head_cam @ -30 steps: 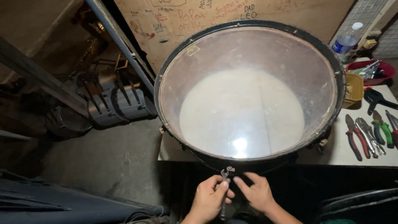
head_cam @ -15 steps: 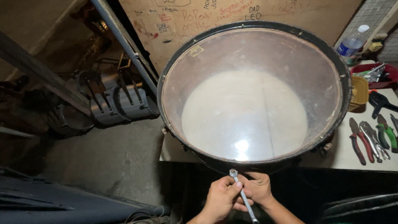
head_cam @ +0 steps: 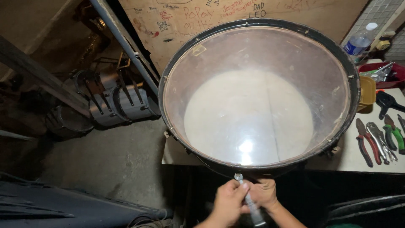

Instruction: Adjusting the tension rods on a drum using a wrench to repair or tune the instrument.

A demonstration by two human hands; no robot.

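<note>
Left hand point(head_cam: 228, 202) and right hand point(head_cam: 263, 194) meet low at centre, fingers curled in a closed grip.

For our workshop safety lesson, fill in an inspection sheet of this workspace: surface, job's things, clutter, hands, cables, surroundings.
Surface: pale table bearing the drum.
Job's things: large drum with clear head; metal rod tool at its near rim.
Clutter: pliers in a row, yellow container, red tray, plastic bottle.
Hands: left hand and right hand both in a grip on the rod tool.
Cables: nothing seen.
Surroundings: written-on board, spare drum shells on concrete floor.
</note>
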